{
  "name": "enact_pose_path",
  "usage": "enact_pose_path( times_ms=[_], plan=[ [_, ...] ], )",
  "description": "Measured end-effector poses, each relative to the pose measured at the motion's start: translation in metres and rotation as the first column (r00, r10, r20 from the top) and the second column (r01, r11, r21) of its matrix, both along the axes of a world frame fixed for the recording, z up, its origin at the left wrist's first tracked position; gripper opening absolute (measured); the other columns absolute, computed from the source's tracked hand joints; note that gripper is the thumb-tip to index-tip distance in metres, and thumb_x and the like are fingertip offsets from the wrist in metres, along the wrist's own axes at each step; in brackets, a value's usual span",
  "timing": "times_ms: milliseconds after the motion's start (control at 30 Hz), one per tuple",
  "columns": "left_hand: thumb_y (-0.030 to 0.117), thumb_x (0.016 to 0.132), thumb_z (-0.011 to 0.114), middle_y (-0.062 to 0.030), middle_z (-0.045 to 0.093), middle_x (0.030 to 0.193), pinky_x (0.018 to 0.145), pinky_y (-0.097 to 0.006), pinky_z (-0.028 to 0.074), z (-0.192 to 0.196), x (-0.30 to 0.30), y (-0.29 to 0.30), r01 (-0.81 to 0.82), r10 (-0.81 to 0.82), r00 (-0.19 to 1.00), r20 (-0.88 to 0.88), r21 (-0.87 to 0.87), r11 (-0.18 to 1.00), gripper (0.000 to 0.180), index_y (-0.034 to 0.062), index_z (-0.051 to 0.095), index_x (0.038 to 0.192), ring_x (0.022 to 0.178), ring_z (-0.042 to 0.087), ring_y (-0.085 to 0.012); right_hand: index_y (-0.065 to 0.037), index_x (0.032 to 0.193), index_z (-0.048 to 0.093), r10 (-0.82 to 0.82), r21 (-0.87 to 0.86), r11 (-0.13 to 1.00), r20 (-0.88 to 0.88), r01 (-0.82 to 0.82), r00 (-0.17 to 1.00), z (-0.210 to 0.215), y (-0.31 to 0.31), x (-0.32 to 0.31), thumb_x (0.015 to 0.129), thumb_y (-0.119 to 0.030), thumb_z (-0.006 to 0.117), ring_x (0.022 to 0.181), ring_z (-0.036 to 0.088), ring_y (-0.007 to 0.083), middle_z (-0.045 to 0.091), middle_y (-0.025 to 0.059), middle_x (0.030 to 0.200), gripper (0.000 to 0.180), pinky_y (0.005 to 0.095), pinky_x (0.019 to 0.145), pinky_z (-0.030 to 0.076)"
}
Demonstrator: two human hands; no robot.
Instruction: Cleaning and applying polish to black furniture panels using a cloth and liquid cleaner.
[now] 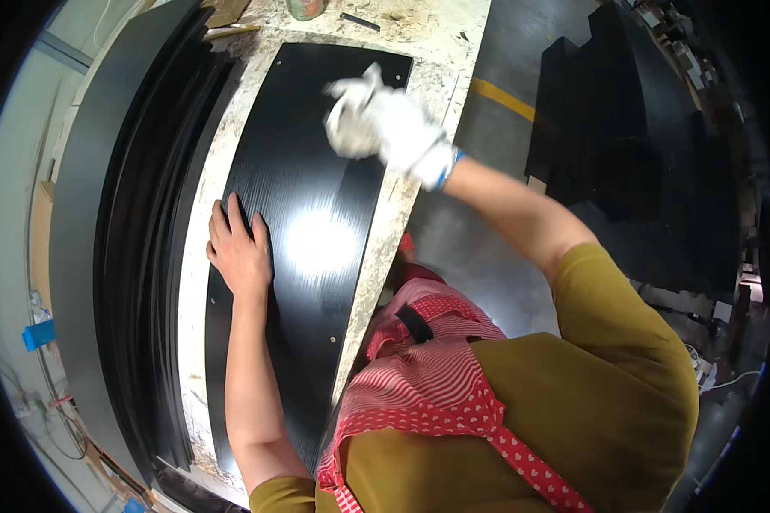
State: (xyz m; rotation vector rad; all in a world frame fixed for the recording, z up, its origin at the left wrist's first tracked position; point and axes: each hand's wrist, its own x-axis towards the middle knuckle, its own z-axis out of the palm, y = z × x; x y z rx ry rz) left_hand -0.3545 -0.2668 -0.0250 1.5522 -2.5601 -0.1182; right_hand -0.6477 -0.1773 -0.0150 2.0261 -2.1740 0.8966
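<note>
A long black wood-grained board lies lengthwise on a pale, stained worktable, with small round fittings near its corners. Bare and flat, my left hand rests at the board's left edge, fingers spread over the surface. My right hand wears a white glove with a blue cuff and grips a bunched white cloth over the far part of the board. Motion blurs this hand and the cloth, so I cannot tell whether the cloth touches the board. Light glares off the board's middle.
Several black panels stand on edge along the table's left side. More dark panels are stacked at the right, beyond a yellow floor line. A can and a thin black tool sit at the table's far end.
</note>
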Motion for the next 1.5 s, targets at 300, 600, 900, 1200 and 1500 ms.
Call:
enact_pose_path(
  times_ms=[300,600,900,1200,1500],
  plan=[
    [0.032,0.095,0.051,-0.0165,0.037,0.149,0.11,-0.055,0.028,-0.005,0.004,-0.001,-0.01,0.01,1.0,0.022,-0.004,1.0,0.053,0.0129,0.042,0.144,0.138,0.036,-0.0312,-0.003,0.083,0.063,0.241,-0.182,0.95,-0.077,-0.252,0.967,0.005,0.037,0.032,0.079,-0.018,0.059,0.086,0.064,0.0289,0.064,0.0139,0.089,0.017,0.0411,0.072,0.053],
    [0.029,0.096,0.05,-0.017,0.037,0.149,0.109,-0.054,0.028,-0.008,0.001,-0.003,0.03,-0.03,0.999,0.027,-0.004,1.0,0.054,0.011,0.039,0.146,0.138,0.035,-0.0323,-0.006,0.106,0.06,-0.204,0.465,0.872,0.063,0.152,0.977,-0.003,0.007,-0.025,0.089,-0.016,0.052,0.098,0.063,0.0308,0.062,0.0166,0.107,0.021,0.0424,0.079,0.054],
    [0.028,0.096,0.049,-0.0184,0.036,0.148,0.108,-0.056,0.029,-0.004,-0.002,-0.005,0.042,-0.042,0.999,0.033,0.0,0.999,0.054,0.0098,0.038,0.146,0.136,0.036,-0.0347,-0.003,0.115,0.057,-0.272,-0.05,0.961,-0.304,0.27,0.913,-0.006,-0.02,-0.099,0.084,-0.009,0.05,0.09,0.062,0.0313,0.056,0.0206,0.112,0.032,0.0399,0.073,0.054],
    [0.026,0.096,0.05,-0.0202,0.036,0.147,0.107,-0.054,0.03,-0.002,-0.001,-0.002,0.055,-0.055,0.998,0.032,-0.003,0.998,0.054,0.0086,0.039,0.145,0.135,0.036,-0.0359,-0.003,0.125,0.053,-0.271,-0.022,0.962,-0.202,0.273,0.941,-0.009,-0.02,-0.108,0.083,-0.013,0.055,0.098,0.06,0.0325,0.054,0.0169,0.117,0.043,0.0422,0.078,0.054],
    [0.028,0.095,0.05,-0.02,0.035,0.149,0.108,-0.054,0.029,-0.001,0.01,0.002,0.003,-0.003,0.998,0.056,0.014,1.0,0.055,0.0098,0.039,0.146,0.137,0.036,-0.0349,-0.008,0.11,0.066,-0.293,0.183,0.943,0.058,0.278,0.955,0.03,-0.03,-0.108,0.082,-0.012,0.053,0.102,0.062,0.0354,0.063,0.0199,0.113,0.032,0.0423,0.087,0.052]
  ],
)
